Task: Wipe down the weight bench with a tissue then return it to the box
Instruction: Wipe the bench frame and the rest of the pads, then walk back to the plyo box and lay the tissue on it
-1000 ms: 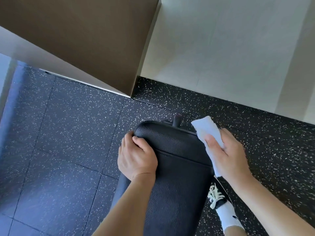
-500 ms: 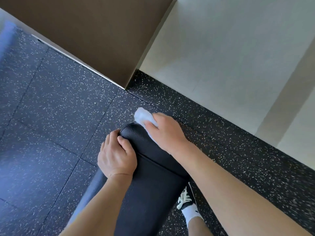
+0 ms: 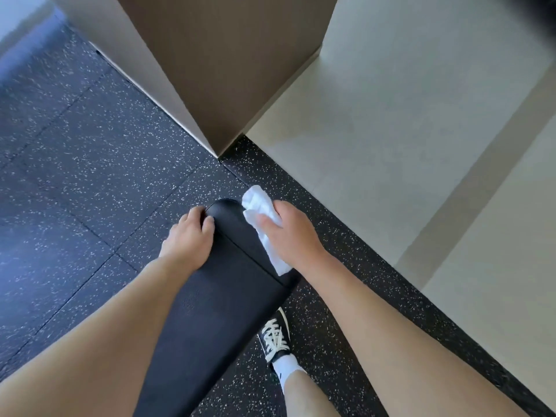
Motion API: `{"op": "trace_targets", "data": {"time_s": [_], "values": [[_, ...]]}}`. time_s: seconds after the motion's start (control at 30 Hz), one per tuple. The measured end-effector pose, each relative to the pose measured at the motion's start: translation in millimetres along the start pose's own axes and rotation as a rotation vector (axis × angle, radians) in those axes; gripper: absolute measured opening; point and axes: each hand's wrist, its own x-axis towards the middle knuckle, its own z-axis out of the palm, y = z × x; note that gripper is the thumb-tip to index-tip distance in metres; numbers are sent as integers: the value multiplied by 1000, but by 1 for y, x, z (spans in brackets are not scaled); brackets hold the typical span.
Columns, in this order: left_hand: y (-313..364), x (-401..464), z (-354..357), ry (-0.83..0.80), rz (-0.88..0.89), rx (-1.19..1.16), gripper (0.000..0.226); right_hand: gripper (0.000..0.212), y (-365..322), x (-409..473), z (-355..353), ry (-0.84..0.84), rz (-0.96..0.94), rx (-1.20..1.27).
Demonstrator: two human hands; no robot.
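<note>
The black padded bench [image 3: 216, 302] ran from the lower edge of the head view up toward the middle, its rounded far end lying just short of the corner where a brown wall panel [image 3: 222, 64] met the floor. The left hand [image 3: 189, 240] rested on the left side of that far end, its fingers curled over the edge of the pad in a close grip on the bench itself, the thumb lying on the top surface. The right hand [image 3: 290, 233] was on the right side of the same end, and its grip held a white tissue [image 3: 261, 219] against the pad, the fingers laid over the paper and pressing it down. The tissue was crumpled; one bunched end stuck out beyond the fingertips at the bench's far right corner, and a flatter strip trailed back under the palm along the right edge of the pad. The two hands were near one another, with a bare strip of black upholstery between them. A seam crossed the pad just below the hands. Under the bench lay a dark speckled rubber floor [image 3: 84, 182], and to the right of it a pale smooth floor [image 3: 406, 130]. Beside the bench's right edge stood a foot in a black shoe [image 3: 275, 338] with white laces and a white sock.
</note>
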Motion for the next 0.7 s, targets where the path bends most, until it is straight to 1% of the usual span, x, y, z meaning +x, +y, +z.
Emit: {"op": "trace_targets", "data": {"time_s": [0.07, 0.13, 0.23, 0.33, 0.47, 0.57, 0.7], "values": [[-5, -25, -14, 21, 31, -27, 50, 44, -15, -15, -6, 11, -26, -42], [-15, -60, -31, 105, 75, -27, 52, 45, -38, -29, -9, 16, -74, -92], [-45, -117, -67, 236, 121, 28, 57, 47, -81, -55, -3, 6, -157, -137], [-83, -181, -108, 323, 146, 91, 62, 45, -126, -90, 7, -18, -234, -133], [-127, -271, -157, 422, 131, 160, 65, 43, -184, -152, 21, -36, -326, -152], [-151, -340, -179, 508, 98, 139, 64, 41, -220, -209, 24, -53, -392, -183], [-169, -432, -198, 601, 53, 78, 63, 40, -257, -295, 17, -82, -497, -319]]}}
